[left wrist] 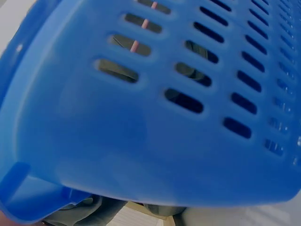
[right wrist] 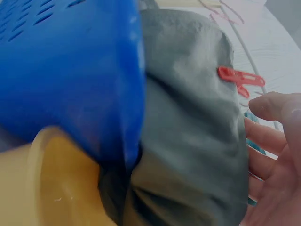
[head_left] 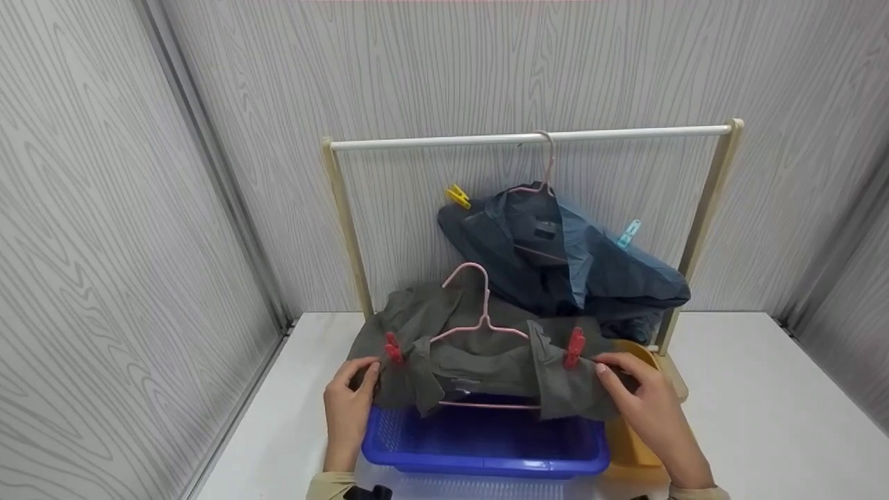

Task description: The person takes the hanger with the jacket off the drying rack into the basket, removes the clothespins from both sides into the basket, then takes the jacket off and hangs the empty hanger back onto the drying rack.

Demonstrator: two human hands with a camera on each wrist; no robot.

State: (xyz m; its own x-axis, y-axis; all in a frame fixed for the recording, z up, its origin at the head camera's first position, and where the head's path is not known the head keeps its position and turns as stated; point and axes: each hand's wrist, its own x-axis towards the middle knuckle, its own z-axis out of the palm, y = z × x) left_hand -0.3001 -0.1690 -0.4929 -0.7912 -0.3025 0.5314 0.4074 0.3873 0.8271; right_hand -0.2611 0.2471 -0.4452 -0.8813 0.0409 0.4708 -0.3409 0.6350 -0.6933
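Observation:
A dark grey-green shirt [head_left: 479,361] is on a pink hanger [head_left: 485,305], its hook pointing up, over a blue basket [head_left: 486,464]. Red clothespins clip it at both shoulders, the left clothespin [head_left: 394,347] and the right clothespin [head_left: 574,348]. With thumb and index finger my left hand [head_left: 349,403] pinches the shirt's left shoulder end. At the opposite end my right hand [head_left: 649,403] pinches the fabric beside the right clothespin. In the right wrist view its fingers go behind the shirt's edge [right wrist: 193,108]. The basket's wall [left wrist: 117,136] hides most of the left hand in the left wrist view.
Behind stands a rack with a white rail [head_left: 430,142] and wooden posts. A blue garment [head_left: 611,271] hangs there on another pink hanger, with a yellow clothespin [head_left: 458,196] and a teal clothespin [head_left: 629,234]. A yellow tub [head_left: 635,444] sits right of the basket.

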